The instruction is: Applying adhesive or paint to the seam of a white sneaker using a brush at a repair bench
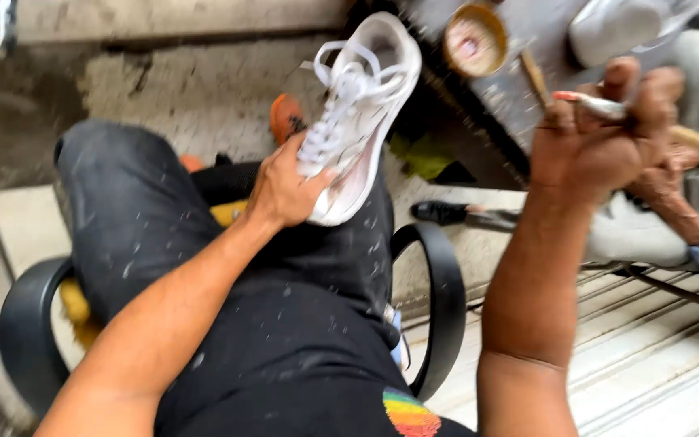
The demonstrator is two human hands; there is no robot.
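**Shoe steadied on the knee, brush raised apart at the right**

A white lace-up sports shoe with a pale sole (357,113) sits in the upper middle of the frame, resting on the person's dark-trousered leg (285,267). Its long axis runs on a diagonal, from its near end at the middle of the picture up and to the right towards its far end near the top edge, laces facing left. The left hand (285,190) is the nearer one by far: it touches the shoe at its lower end, fingers wrapped round the side below the laces, holding it propped upright on the leg. The left forearm reaches up from the lower left corner, nearly in line with the shoe.

The right hand (600,137) is well apart from the shoe, at the upper right, raised with its forearm almost vertical. It is closed in a fist around a thin wooden-handled brush (608,105), whose stick pokes out both sides of the grip. The shoe lies to the left of this hand and at much the same height.

Between the two, near the top edge, stands a small round tin with pinkish contents (474,40). Another white shoe (620,28) lies at the upper right. A black chair armrest (438,299) curves below.
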